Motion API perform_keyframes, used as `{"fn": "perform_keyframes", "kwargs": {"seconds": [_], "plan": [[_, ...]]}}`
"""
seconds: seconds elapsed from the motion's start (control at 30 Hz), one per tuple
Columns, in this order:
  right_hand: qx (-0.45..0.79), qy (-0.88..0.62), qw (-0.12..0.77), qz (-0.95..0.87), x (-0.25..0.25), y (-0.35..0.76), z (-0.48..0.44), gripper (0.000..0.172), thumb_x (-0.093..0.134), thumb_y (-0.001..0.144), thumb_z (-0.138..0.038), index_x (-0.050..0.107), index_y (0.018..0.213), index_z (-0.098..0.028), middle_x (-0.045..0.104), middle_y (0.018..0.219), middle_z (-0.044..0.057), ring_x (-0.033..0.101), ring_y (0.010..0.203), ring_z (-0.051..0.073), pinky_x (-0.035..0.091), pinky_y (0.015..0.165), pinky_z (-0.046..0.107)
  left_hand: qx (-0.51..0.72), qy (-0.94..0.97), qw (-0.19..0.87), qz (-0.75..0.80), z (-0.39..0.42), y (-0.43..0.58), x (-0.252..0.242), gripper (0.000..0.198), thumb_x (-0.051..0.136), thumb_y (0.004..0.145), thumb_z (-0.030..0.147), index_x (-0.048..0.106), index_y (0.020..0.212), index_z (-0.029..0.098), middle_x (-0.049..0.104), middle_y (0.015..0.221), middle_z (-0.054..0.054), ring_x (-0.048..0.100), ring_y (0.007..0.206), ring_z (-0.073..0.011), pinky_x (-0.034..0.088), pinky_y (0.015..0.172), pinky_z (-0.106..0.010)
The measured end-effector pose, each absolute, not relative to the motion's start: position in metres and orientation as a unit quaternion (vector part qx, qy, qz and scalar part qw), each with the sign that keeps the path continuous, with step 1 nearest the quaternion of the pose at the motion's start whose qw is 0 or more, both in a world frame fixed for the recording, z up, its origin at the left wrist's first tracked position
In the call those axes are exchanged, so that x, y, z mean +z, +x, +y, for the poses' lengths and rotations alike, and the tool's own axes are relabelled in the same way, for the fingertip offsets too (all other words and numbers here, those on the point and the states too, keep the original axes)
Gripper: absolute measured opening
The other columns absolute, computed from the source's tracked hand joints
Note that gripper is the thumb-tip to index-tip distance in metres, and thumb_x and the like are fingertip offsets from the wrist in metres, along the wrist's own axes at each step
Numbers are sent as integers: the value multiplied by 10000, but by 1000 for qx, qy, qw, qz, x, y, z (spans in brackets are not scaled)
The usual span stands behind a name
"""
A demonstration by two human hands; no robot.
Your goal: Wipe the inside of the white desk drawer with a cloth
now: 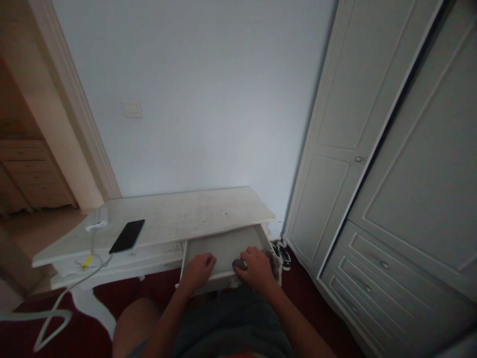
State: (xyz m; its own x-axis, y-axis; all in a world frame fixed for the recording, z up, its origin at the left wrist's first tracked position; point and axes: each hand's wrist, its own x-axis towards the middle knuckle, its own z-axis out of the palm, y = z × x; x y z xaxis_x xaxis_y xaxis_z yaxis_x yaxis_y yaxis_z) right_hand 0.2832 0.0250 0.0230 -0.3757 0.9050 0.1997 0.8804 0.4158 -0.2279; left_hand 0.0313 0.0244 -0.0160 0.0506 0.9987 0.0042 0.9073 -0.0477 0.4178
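A low white table (179,216) stands against the wall, its right-hand drawer (223,248) pulled out. My left hand (197,271) rests on the drawer's front edge, fingers curled over it. My right hand (257,268) lies on the front edge further right, fingers bent over a small dark rounded thing (238,263) that I cannot make out. A dark patterned cloth (274,261) shows at the drawer's right side.
A black phone (127,235) lies on the tabletop at the left, beside a white power strip (97,220) whose cable (55,303) trails onto the dark red floor. A white wardrobe (391,199) fills the right. Shoes (283,253) sit by its base.
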Motion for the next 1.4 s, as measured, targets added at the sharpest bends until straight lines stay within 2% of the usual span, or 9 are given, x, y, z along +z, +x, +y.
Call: {"fn": "perform_keyframes", "kwargs": {"seconds": [0.13,0.3,0.47,0.7,0.97,1.2,1.4], "plan": [[32,-513,162,-842,16,248,11,290,742,980,-503,777,1092,-237,732,1178,116,644,1213,330,476,994,435,145,710,152,673,25,32,-15,385,427,1103,414,736,977,224,826,1054,-93,735,1002,-230,406,840,-324],[63,-477,161,-862,12,213,4,360,751,964,-508,768,1207,-243,727,1244,124,633,1231,340,480,1006,459,139,712,157,670,24,30,-13,385,393,1111,364,731,993,221,831,1073,-84,750,1027,-213,418,844,-305],[77,-486,175,-853,11,227,8,311,761,954,-523,791,1092,-246,739,1180,95,652,1187,307,466,973,405,136,711,149,674,22,32,-12,392,389,1108,382,729,996,223,827,1069,-90,739,1016,-225,419,850,-323],[73,-543,148,-824,27,280,27,309,739,965,-523,812,984,-224,764,1084,88,697,1111,279,463,912,355,142,705,144,680,22,33,-13,405,388,1099,423,723,978,230,820,1053,-95,733,1027,-241,423,863,-340],[44,-525,140,-838,26,253,20,333,710,981,-535,796,1073,-227,760,1157,111,682,1178,315,481,962,402,138,702,154,681,24,33,-14,396,398,1093,433,727,987,239,828,1089,-99,731,1043,-241,435,879,-337],[74,-476,153,-863,17,205,8,379,734,962,-528,776,1210,-244,749,1230,116,660,1223,327,493,1008,440,137,708,157,674,24,28,-14,396,351,1113,350,718,1013,238,829,1133,-93,738,1084,-232,445,895,-319],[89,-480,142,-861,22,230,17,326,729,949,-529,804,1076,-239,761,1148,90,686,1144,282,472,921,356,164,705,157,672,21,33,-12,342,411,1092,353,711,992,225,821,1097,-117,735,1063,-256,443,916,-346]]}}
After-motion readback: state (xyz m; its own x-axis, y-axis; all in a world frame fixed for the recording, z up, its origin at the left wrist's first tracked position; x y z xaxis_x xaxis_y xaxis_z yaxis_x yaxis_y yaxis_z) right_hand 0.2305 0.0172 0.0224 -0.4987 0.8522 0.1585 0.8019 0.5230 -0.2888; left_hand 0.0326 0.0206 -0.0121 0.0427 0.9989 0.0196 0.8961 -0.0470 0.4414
